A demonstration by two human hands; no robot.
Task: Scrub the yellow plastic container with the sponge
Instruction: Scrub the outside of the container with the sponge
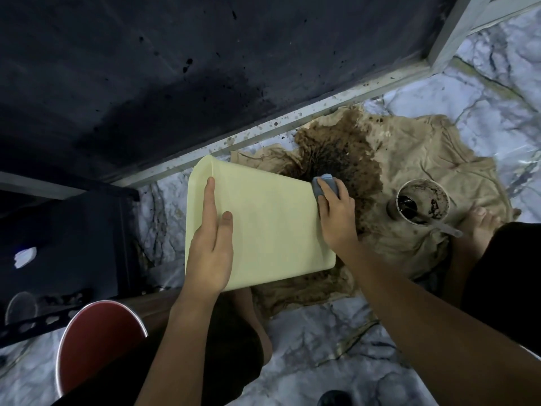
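Observation:
The pale yellow plastic container (pixel 269 224) lies tipped on its side over a stained cloth, one broad wall facing up. My left hand (pixel 212 241) rests flat on that wall near its left edge, fingers stretched out, steadying it. My right hand (pixel 336 215) grips a grey-blue sponge (pixel 325 184) and presses it against the container's right edge. Only the sponge's top shows above my fingers. The container's inside is hidden from view.
A beige cloth (pixel 409 171) soaked with dark brown dirt covers the marble floor (pixel 322 332). A dirty cup with a spoon (pixel 421 203) stands on it to the right, beside my foot (pixel 480 227). A dark wall panel (pixel 175 68) runs behind. A red round stool (pixel 96 338) sits at lower left.

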